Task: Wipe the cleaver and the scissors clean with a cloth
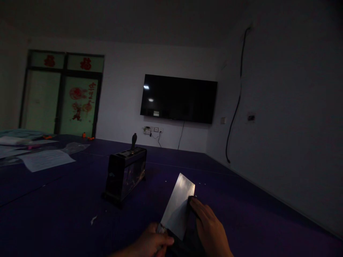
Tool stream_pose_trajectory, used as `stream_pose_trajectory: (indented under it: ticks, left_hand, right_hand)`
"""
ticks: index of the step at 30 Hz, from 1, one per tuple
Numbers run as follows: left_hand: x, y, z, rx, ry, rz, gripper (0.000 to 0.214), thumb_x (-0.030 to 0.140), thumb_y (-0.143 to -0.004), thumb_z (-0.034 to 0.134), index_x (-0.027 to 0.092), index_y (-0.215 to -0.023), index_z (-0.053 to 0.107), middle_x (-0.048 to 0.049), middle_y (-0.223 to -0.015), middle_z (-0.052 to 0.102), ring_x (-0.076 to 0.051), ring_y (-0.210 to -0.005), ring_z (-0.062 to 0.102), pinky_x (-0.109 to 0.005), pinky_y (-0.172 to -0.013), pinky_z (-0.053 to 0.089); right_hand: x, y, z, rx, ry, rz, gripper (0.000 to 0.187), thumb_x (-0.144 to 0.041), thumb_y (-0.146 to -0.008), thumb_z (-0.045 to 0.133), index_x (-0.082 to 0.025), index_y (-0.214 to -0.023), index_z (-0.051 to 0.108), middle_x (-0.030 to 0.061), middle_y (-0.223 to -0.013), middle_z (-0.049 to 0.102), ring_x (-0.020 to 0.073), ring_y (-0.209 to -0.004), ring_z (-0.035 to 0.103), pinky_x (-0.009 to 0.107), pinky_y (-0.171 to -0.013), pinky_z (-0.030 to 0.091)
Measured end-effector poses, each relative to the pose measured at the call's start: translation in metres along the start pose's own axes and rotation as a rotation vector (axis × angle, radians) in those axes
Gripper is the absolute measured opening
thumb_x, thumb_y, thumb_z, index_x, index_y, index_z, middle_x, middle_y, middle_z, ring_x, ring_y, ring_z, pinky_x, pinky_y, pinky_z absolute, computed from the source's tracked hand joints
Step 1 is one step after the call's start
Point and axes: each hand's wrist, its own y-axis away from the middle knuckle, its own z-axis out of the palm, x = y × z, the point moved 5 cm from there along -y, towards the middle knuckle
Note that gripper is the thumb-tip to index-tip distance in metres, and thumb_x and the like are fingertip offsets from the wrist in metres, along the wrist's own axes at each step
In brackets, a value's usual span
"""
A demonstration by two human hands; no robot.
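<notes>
A cleaver (pixel 178 205) with a broad shiny blade is tilted upward, its tip away from me. My left hand (pixel 152 242) is closed round its handle at the bottom of the view. My right hand (pixel 210 225) is closed on a dark, cloth-like piece (pixel 190 232) and presses it to the right side of the blade. Dimness hides the lower part of that piece. Beyond the hands, to the left, stands a black knife block (pixel 127 175) with a glossy side. One dark knife handle (pixel 134 141) sticks up from its top.
The dark purple tabletop (pixel 80 214) carries a white scrap (pixel 93 220) near the block. Papers (pixel 48 160) and clear plastic wrap (pixel 75 147) lie at left, small orange items (pixel 84 135) at the far edge. A television (pixel 179 99) hangs on the back wall; a black cable (pixel 237 100) runs down the right wall.
</notes>
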Motion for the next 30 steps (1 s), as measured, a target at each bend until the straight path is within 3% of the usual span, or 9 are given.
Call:
stream_pose_trajectory:
  ticks: [9, 17, 22, 30]
  left_hand:
    - [-0.001, -0.001, -0.001, 0.029, 0.002, 0.004, 0.034, 0.048, -0.045, 0.060, 0.018, -0.047, 0.044, 0.0056, -0.027, 0.034, -0.005, -0.025, 0.026, -0.019, -0.032, 0.014]
    - [0.001, 0.001, 0.003, 0.016, 0.064, 0.008, 0.028, 0.042, -0.048, 0.058, 0.016, -0.054, 0.049, 0.0065, -0.026, 0.034, -0.005, -0.021, 0.025, -0.018, -0.030, 0.020]
    - [0.000, 0.002, 0.003, 0.004, 0.076, 0.017, 0.025, 0.040, -0.050, 0.057, 0.017, -0.055, 0.048, 0.0070, -0.026, 0.034, -0.005, -0.022, 0.025, -0.018, -0.031, 0.023]
    - [0.003, 0.002, 0.004, -0.036, 0.075, -0.019, 0.023, 0.038, -0.047, 0.054, 0.018, -0.044, 0.044, 0.0062, -0.025, 0.032, -0.004, -0.021, 0.023, -0.017, -0.029, 0.019]
  right_hand:
    - [-0.010, 0.002, -0.006, 0.030, -0.019, -0.084, 0.044, -0.006, -0.069, 0.037, -0.019, -0.100, 0.065, 0.0050, -0.105, 0.065, 0.0201, -0.093, 0.062, 0.037, -0.082, 0.050]
    - [-0.020, 0.003, -0.011, 0.041, -0.125, -0.105, 0.040, -0.005, -0.069, 0.038, -0.021, -0.092, 0.065, 0.0039, -0.097, 0.068, 0.0170, -0.086, 0.064, 0.029, -0.076, 0.052]
    - [-0.016, 0.005, -0.005, 0.044, -0.084, -0.059, 0.039, -0.006, -0.070, 0.038, -0.021, -0.093, 0.065, 0.0034, -0.100, 0.067, 0.0182, -0.090, 0.063, 0.034, -0.083, 0.049]
    - [-0.002, 0.002, 0.003, -0.017, -0.088, 0.091, 0.048, -0.006, -0.071, 0.036, -0.020, -0.110, 0.060, 0.0033, -0.115, 0.060, 0.0185, -0.104, 0.056, 0.034, -0.088, 0.046]
